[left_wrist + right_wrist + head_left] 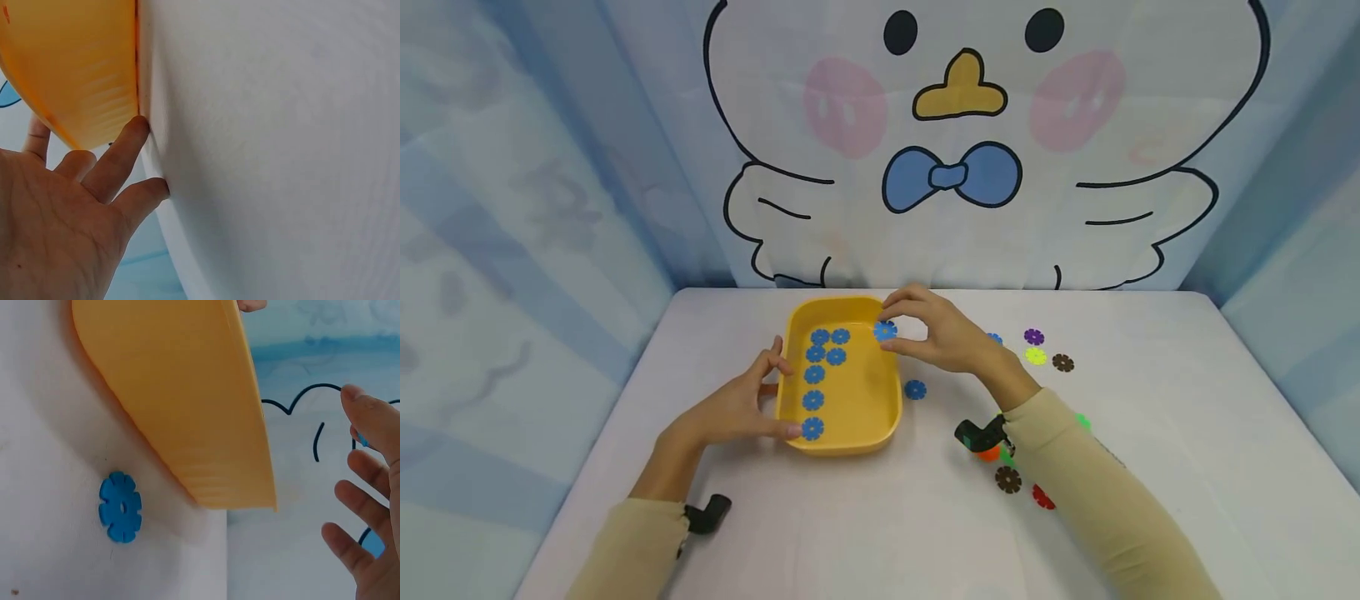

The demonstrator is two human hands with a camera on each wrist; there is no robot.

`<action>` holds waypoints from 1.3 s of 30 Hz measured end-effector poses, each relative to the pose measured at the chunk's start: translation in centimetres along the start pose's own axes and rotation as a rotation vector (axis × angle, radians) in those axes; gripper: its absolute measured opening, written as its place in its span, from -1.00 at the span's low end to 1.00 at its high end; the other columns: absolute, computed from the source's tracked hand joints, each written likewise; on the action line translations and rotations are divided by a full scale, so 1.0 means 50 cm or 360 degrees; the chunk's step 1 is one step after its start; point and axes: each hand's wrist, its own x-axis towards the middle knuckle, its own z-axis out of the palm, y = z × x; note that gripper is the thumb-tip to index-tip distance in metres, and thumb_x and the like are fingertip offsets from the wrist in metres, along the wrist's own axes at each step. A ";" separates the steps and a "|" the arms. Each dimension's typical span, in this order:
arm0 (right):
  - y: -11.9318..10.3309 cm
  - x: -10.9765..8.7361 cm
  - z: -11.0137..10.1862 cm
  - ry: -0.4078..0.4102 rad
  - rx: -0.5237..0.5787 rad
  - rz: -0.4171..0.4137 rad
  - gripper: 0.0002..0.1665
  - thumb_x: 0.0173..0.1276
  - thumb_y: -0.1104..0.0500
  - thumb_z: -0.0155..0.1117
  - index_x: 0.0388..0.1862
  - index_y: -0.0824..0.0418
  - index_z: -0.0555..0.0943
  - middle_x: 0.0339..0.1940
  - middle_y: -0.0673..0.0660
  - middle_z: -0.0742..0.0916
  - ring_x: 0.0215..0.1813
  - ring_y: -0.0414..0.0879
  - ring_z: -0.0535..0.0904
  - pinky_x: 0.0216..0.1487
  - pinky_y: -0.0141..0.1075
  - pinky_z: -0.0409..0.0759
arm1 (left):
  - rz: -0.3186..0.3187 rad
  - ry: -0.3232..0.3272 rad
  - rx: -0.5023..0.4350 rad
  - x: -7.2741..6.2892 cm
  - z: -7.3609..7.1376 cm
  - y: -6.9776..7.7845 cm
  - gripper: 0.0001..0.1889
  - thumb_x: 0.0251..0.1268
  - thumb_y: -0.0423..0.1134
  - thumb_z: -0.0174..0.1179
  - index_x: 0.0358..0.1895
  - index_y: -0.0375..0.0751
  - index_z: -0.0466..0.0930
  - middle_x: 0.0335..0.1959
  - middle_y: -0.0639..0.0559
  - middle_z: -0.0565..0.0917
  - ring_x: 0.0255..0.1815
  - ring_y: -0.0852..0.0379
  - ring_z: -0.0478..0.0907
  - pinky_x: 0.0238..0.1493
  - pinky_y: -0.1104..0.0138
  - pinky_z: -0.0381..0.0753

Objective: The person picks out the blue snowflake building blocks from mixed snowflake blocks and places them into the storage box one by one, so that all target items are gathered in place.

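A shallow yellow tray [868, 417] lies on the table, with several blue notched flower-shaped discs [813, 400] in a column down its left side and two more beside the top of it. My left hand [737, 404] grips the tray's left edge, thumb over the rim near the front corner. From the left wrist view, fingers of this hand [69, 212] lie against the tray's outer wall. Over the back right corner of the tray, my right hand [943, 333] pinches another blue disc [885, 331] between thumb and finger; only a sliver of it shows in the right wrist view.
One loose blue disc [915, 389] lies just right of the tray. Farther right are purple [1033, 337], yellow [1036, 357] and brown [1063, 362] discs. Red [1043, 497], orange, green and brown ones lie near the right forearm, which partly hides them. A printed curtain [955, 242] hangs behind the table.
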 end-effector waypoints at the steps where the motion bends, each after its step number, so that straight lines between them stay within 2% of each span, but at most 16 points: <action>1: -0.002 0.002 0.003 -0.0002 0.0007 -0.0006 -0.58 0.35 0.04 0.50 0.14 0.14 0.69 0.20 0.07 0.62 0.27 -0.03 0.52 0.38 -0.15 0.54 | -0.0003 0.0002 0.0002 0.000 0.001 0.002 -0.17 -0.02 0.10 0.61 0.17 0.10 0.17 0.73 -0.06 -0.30 0.36 -0.22 0.50 0.43 -0.12 0.44; 8: -0.009 0.022 0.022 -0.0032 0.0027 -0.0041 -0.57 0.35 0.03 0.50 0.13 0.14 0.69 0.19 0.03 0.63 0.27 -0.07 0.51 0.39 -0.18 0.54 | 0.0012 0.0001 -0.0010 0.000 0.001 0.002 -0.18 0.00 0.07 0.61 0.16 0.03 0.17 0.72 -0.12 -0.32 0.38 -0.27 0.48 0.41 -0.10 0.46; 16: -0.019 0.046 0.039 -0.0095 0.0046 -0.0063 -0.55 0.36 0.02 0.49 0.15 0.17 0.69 0.19 0.03 0.64 0.28 -0.07 0.52 0.41 -0.17 0.51 | 0.0003 -0.0004 -0.0024 0.002 0.003 0.001 -0.19 0.01 0.07 0.60 0.17 0.05 0.18 0.72 -0.10 -0.33 0.39 -0.26 0.48 0.43 -0.10 0.43; 21: -0.023 0.057 0.054 -0.0142 0.0081 -0.0036 -0.57 0.36 0.03 0.49 0.13 0.17 0.70 0.17 0.03 0.63 0.25 -0.08 0.52 0.38 -0.19 0.53 | 0.0008 -0.0010 -0.0029 0.000 0.003 0.001 -0.19 0.02 0.07 0.60 0.18 0.05 0.17 0.72 -0.11 -0.33 0.39 -0.24 0.48 0.45 -0.12 0.41; 26: -0.024 0.066 0.075 -0.0212 0.0089 0.0009 -0.55 0.37 0.00 0.48 0.16 0.17 0.70 0.21 0.03 0.63 0.29 -0.08 0.50 0.41 -0.18 0.51 | -0.0003 -0.0020 -0.0029 0.002 0.001 0.000 -0.19 0.00 0.08 0.61 0.16 0.10 0.18 0.72 -0.06 -0.33 0.40 -0.23 0.48 0.44 -0.11 0.42; 31: -0.030 0.078 0.090 -0.0275 0.0027 0.0011 -0.57 0.39 -0.06 0.45 0.14 0.09 0.70 0.19 0.01 0.65 0.30 -0.08 0.48 0.45 -0.15 0.46 | 0.0033 -0.0027 -0.0031 0.001 0.000 -0.002 -0.19 0.00 0.06 0.61 0.16 0.10 0.17 0.72 -0.07 -0.32 0.38 -0.20 0.51 0.44 -0.14 0.41; 39: -0.028 0.101 0.113 -0.0444 -0.0033 0.0056 -0.58 0.40 0.01 0.45 0.17 0.13 0.70 0.10 0.03 0.72 0.25 0.00 0.53 0.46 -0.08 0.43 | 0.0096 -0.0025 -0.0070 -0.001 -0.004 -0.004 -0.20 0.02 -0.02 0.62 0.18 0.07 0.18 0.72 -0.08 -0.31 0.36 -0.19 0.53 0.44 -0.16 0.39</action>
